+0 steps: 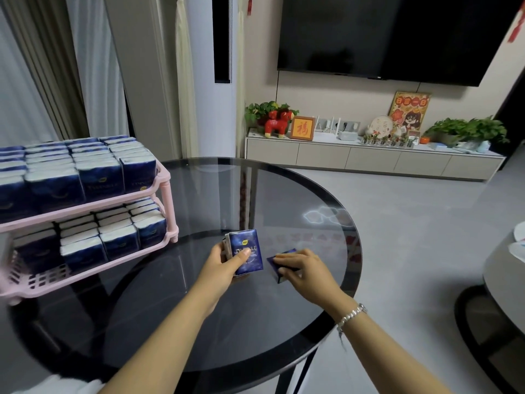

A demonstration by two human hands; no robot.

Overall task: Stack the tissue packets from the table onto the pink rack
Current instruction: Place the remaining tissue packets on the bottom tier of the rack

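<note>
My left hand point(224, 264) grips a small upright stack of blue tissue packets point(246, 250) just above the round glass table point(199, 322). Its thumb lies across the front packet. Just to the right, my right hand point(302, 270) covers another blue tissue packet point(277, 261) lying on the glass, with the fingers curled around its edges. The pink two-shelf rack point(167, 180) stands at the table's left side. Several blue packets stand in rows on its upper shelf point(85, 169) and lower shelf point(113, 237).
The front left of the lower shelf point(42, 278) shows bare pink grid. A second round table's edge point(500, 268) shows at the far right. A TV cabinet point(369, 157) with plants and ornaments stands against the back wall.
</note>
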